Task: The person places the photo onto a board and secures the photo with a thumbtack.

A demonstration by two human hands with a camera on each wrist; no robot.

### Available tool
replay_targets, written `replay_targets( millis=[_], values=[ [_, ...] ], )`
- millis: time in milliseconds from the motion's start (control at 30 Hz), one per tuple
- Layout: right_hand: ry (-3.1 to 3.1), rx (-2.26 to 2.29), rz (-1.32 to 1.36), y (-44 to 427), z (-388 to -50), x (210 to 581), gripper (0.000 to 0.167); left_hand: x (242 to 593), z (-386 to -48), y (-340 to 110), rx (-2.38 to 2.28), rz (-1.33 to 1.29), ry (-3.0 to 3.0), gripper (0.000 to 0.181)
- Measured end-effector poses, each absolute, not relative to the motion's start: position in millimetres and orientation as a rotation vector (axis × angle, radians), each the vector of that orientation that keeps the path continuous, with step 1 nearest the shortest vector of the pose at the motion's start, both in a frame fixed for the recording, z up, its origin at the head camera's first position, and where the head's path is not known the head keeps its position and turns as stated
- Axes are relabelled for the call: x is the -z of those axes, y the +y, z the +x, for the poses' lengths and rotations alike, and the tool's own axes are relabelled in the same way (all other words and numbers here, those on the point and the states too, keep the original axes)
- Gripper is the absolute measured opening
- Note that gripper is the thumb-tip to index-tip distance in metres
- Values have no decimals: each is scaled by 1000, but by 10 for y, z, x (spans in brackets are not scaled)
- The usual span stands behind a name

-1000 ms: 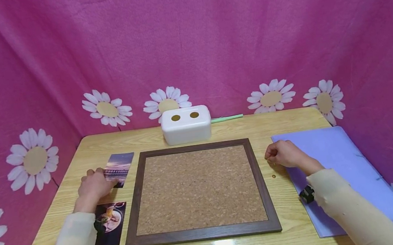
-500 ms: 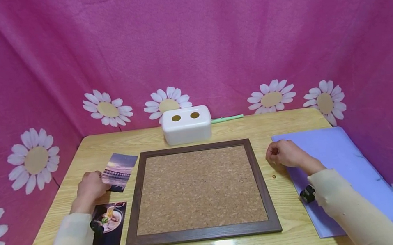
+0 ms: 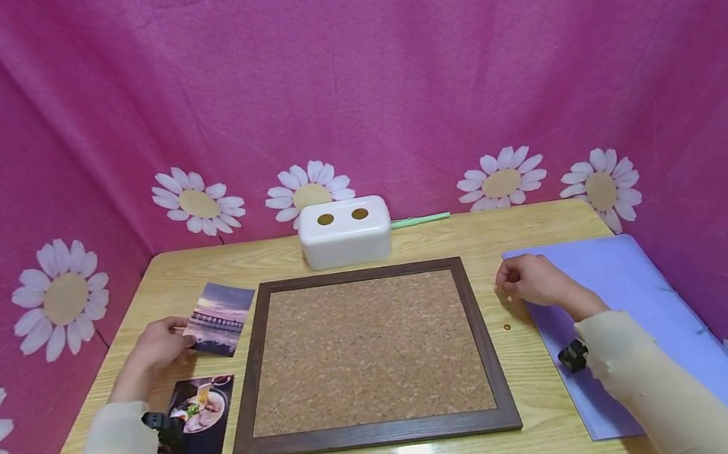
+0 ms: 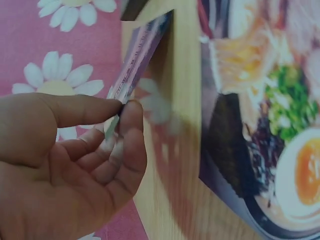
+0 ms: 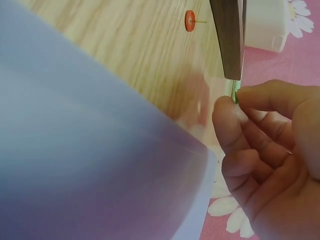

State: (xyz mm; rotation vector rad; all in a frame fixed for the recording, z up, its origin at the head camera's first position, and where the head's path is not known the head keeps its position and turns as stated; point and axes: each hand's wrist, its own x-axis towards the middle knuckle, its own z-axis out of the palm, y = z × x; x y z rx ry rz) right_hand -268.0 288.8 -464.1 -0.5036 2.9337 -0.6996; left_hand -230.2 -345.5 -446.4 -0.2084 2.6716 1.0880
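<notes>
My left hand (image 3: 161,342) pinches the lower left edge of a photo of a purple sunset (image 3: 220,319). In the left wrist view the photo (image 4: 140,55) is seen nearly edge-on, tilted up between thumb and forefinger. A photo of a bowl of ramen (image 3: 205,413) lies on the table below this hand. Beside the purple folder, my right hand (image 3: 530,280) pinches a small green thumbtack (image 5: 236,97), mostly hidden by the fingertips. An orange thumbtack (image 5: 190,21) lies on its side near it. Between my hands lies a framed cork board (image 3: 367,353).
A white box (image 3: 347,241) with two round holes stands behind the board. A pale green stick (image 3: 421,220) lies at its right. The purple folder (image 3: 633,329) covers the table's right side under my right forearm. A pink flowered cloth (image 3: 346,91) hangs around the table.
My left hand has drawn back to the left, from lying over the sunset photo to pinching its edge. The photo has turned and its near edge is lifted. My right hand has barely shifted.
</notes>
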Motion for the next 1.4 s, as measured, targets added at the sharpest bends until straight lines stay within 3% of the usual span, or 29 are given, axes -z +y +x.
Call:
replay_targets(
  millis=[667,900,1133,1400],
  values=[
    [2992,811,-449,2908,-2643,4601,3,4292,-2303,-3407,-1435,-139,2461,63],
    [3008,896,-433,2914,-2638,4543,11,4235,-2299,-3256,-1498,-54,2419,63],
    [2949,992,-401,2903,-2635,4496,6,4172,-2285,-3047,-1496,-1,2428,64],
    [2745,1192,-368,2858,-2608,4453,19,4117,-2239,-2862,-1566,131,2424,66]
  ],
)
